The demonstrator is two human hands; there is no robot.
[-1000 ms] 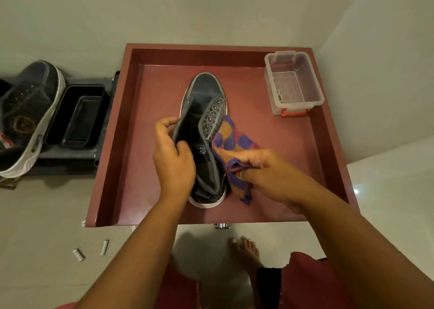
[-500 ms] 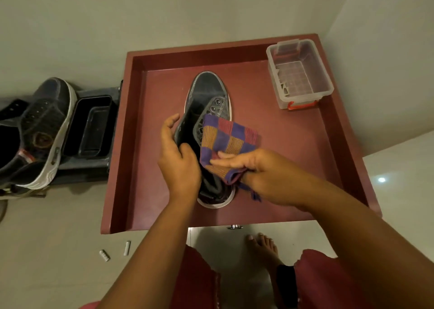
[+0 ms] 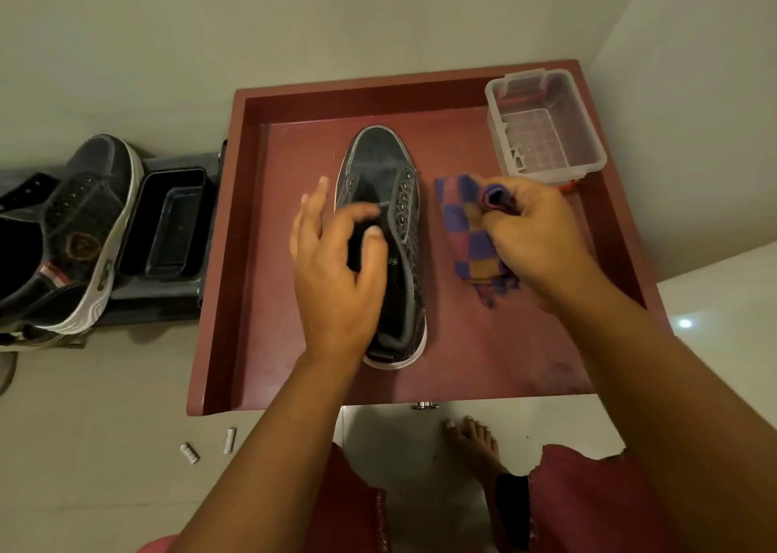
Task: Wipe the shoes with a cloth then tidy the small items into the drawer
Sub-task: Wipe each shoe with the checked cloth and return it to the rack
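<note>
Pale walls and floor surround the open red drawer (image 3: pixel 235 300) where a dark shoe (image 3: pixel 380 165) lies flat, my left hand (image 3: pixel 336 266) spread loose over its soft collar, my right hand (image 3: pixel 534 237) bunching the limp checked cloth (image 3: pixel 464 233) beside it; the light shoe seems best gripped by its stiffer heel.
</note>
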